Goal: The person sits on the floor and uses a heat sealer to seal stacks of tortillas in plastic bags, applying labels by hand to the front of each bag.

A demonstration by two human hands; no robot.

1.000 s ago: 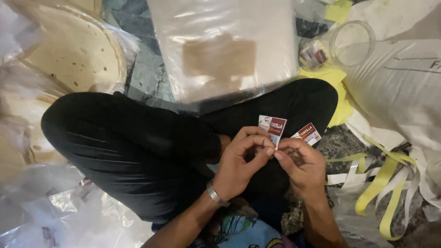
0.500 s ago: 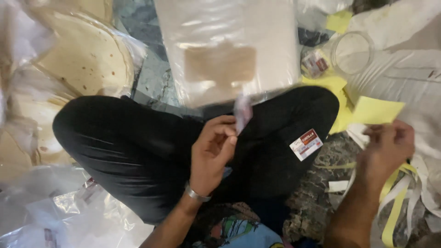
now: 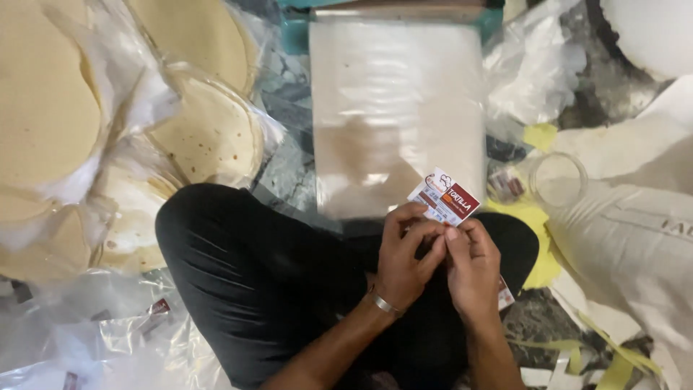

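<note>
At the centre of the frame, our left hand (image 3: 404, 253) and right hand (image 3: 473, 263) pinch a small red-and-white label (image 3: 444, 197) with closed fingertips. It is not yet stuck; the stack of clear bags (image 3: 397, 108) above seems unlabelled.

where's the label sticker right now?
Head view, centre-right: the label is pinched between left hand and right hand, over the lap, just below the plastic bags.
</note>
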